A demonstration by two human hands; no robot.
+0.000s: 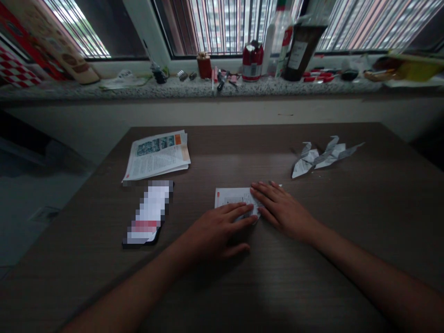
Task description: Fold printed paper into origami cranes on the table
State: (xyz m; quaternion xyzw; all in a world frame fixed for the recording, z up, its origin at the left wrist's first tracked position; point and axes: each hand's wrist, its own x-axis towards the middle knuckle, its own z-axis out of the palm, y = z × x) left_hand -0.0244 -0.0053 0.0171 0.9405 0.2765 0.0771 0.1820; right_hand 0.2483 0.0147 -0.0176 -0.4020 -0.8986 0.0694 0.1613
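A person sits or stands at a brown wooden worktop (222, 143) facing a barred window, both bare arms reaching in from the near side. At the middle of the worktop lies a small printed paper (228, 195), flat, its far left corner showing and much of the rest covered by fingers.

The left hand (220, 231) lies across the paper's near side, fingers stretched out and thumb apart over the bare wood. The right hand (282, 210) lies over the paper's right part, fingers spread and pointing far and left. Neither is clenched; both look flat and loose, pressing rather than gripping.

From where I stand, the step in hand seems to be flattening or creasing the paper. The next move would call for one hand holding the sheet steady and the other running firmly along the fold, edges kept lined up. I cannot tell where the crease runs, since the fingers hide it.

To the left are a phone (147, 215) with a blurred-out screen and, farther off, some printed sheets (157, 157). At the far right, two folded paper birds (305, 163) sit close together. Small clutter lines the windowsill (138, 92) beyond.
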